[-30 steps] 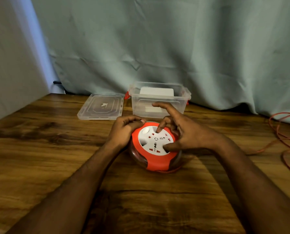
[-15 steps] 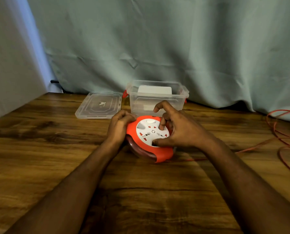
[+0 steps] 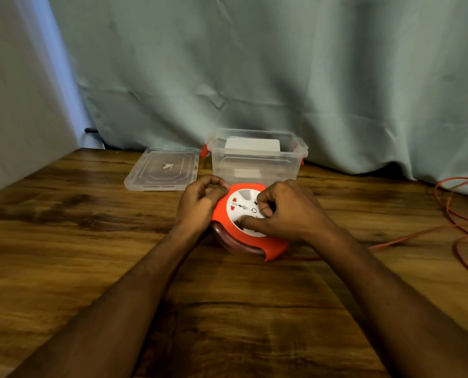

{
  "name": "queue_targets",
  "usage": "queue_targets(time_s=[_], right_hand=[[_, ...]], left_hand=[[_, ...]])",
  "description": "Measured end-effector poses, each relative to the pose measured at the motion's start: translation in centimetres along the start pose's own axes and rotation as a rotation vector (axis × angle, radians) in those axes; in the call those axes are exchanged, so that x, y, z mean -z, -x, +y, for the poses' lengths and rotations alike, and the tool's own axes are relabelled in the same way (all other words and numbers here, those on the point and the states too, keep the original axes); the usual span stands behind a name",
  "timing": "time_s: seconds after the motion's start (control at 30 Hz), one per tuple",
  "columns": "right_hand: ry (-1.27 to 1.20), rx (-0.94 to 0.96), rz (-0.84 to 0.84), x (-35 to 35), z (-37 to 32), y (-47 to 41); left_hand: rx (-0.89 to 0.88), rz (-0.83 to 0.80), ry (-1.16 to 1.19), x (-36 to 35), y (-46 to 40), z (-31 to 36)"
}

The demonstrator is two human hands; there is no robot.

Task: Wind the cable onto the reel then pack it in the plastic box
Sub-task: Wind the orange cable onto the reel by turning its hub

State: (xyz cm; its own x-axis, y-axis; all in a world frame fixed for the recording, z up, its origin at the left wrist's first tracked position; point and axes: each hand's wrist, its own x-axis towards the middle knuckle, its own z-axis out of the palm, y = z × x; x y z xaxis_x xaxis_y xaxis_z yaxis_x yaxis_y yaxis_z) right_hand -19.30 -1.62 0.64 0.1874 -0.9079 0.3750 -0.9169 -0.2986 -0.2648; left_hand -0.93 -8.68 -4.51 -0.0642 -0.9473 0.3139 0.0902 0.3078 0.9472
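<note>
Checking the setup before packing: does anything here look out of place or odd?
Only the orange cable: much of it sprawls in loose loops over the table's right side, not yet on the reel. The plastic box stands upright, lid flat beside it.

Dim warm light, soft focus, wide-angle bowing

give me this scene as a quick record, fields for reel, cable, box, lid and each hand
reel: round red and white cable reel, on the wooden table, in front of the box
cable: thin red cable, much of it loose on the table at right
box: clear plastic box, open, red side clips
lid: clear plastic lid, flat on the table, left of the box
left hand: grips the reel's red rim
right hand: on the white face, fingers curled
stage: winding, not packed
</note>
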Motion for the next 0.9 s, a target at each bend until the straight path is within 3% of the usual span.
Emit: queue_targets(time_s=[0.13, 0.23, 0.33, 0.5, 0.9], right_hand=[[-0.062, -0.031, 0.032, -0.5, -0.4, -0.2], [-0.114, 0.062, 0.035, 0.7, 0.6, -0.2], [-0.196, 0.191, -0.041, 2.1, 2.1, -0.3], [-0.148, 0.181, -0.210, 1.9, 3.2, -0.5], [-0.101, 0.175, -0.100, 1.8, 2.2, 0.2]], left_hand=[[0.012, 0.017, -0.001, 0.2, -0.1, -0.1], [0.012, 0.001, -0.008, 0.3, -0.1, 0.1], [0.010, 0.004, 0.002, 0.3, -0.1, 0.3], [0.013, -0.003, -0.002, 0.2, 0.0, 0.4], [0.050, 0.012, 0.035, 0.3, 0.0, 0.2]])
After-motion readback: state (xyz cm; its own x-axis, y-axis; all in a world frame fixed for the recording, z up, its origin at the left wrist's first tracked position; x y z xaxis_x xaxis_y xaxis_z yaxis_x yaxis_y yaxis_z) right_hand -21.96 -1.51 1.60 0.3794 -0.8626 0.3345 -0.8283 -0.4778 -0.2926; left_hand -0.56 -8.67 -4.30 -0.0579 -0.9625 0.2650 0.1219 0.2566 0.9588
